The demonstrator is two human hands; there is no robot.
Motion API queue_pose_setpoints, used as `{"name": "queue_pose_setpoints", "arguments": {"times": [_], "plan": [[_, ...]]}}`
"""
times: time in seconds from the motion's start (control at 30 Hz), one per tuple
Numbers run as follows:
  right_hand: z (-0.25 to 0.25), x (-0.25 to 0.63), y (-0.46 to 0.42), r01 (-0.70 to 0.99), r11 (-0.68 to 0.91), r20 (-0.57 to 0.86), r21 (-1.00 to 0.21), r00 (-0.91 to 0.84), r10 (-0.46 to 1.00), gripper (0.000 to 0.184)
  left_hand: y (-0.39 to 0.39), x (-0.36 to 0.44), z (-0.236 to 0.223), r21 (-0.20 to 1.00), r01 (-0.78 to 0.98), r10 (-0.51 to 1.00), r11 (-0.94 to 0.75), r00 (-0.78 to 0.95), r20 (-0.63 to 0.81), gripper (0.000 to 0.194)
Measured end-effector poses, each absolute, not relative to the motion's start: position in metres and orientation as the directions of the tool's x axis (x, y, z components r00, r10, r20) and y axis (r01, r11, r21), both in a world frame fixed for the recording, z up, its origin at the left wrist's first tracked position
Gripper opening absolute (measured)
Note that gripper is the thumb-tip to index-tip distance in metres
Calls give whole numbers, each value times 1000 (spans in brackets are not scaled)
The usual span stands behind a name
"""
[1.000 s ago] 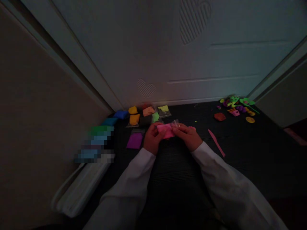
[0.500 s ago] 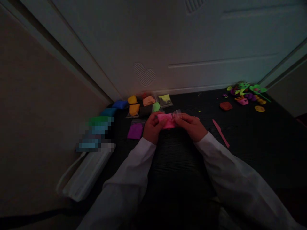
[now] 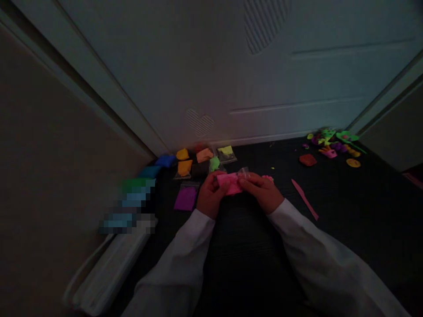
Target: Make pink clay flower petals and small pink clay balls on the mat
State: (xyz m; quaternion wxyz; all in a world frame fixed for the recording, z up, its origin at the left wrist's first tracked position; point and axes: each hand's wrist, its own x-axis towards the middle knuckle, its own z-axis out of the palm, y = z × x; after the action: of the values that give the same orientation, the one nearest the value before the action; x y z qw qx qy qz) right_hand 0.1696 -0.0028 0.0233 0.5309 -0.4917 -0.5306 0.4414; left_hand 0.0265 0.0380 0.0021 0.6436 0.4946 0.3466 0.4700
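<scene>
Holding a small pink bag (image 3: pixel 233 185) with both hands, the person has it just right of the purple bag (image 3: pixel 186 198), above the black table (image 3: pixel 244 255). Soft, roughly rectangular, bright contents; thin clear plastic at the right end. From where I stand, the left hand (image 3: pixel 209 196) has a narrow grip, thumb flat on the pink face, fingers curled behind. The right hand (image 3: pixel 262 193) pinches the crinkly clear end, thumb and fingers closed on it. Loose white sleeves (image 3: pixel 178 255), creased cloth.

Purple bag itself: flat, squarish, clear strip on top. Just beyond it, a puffy orange bag (image 3: pixel 184 168) and a dark bag (image 3: pixel 200 170). Beyond and to its right, a lumpy peach bag (image 3: pixel 205 155), a lime bag (image 3: pixel 214 164), and a pale yellow bag (image 3: pixel 226 150) with a wide clear margin. Beyond and to its left, a plump blue bag (image 3: pixel 165 160). Nearer me and left of it, a long white case (image 3: pixel 115 264), rounded edges, far end pixelated.

Well to the right of the purple bag: slim pink knife (image 3: pixel 304 199), smooth, tapered; then a flattened red lump (image 3: pixel 308 160), a round yellow disc (image 3: pixel 353 163), and a green flower (image 3: pixel 346 137) with broad petals.
</scene>
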Motion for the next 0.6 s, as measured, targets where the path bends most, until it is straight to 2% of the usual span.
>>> {"name": "queue_pose_setpoints", "arguments": {"times": [0.13,0.4,0.6], "plan": [[20,168,-1,41,138,141,-990,89,986,16,40,25,0,969,-244,959,28,280,43,27],[15,169,-2,287,120,145,-950,68,987,18,36,29,5,985,-174,956,-2,288,53,31],[18,176,1,203,107,108,-973,-4,994,18,33,32,7,983,-163,950,-79,286,124,30]]}}
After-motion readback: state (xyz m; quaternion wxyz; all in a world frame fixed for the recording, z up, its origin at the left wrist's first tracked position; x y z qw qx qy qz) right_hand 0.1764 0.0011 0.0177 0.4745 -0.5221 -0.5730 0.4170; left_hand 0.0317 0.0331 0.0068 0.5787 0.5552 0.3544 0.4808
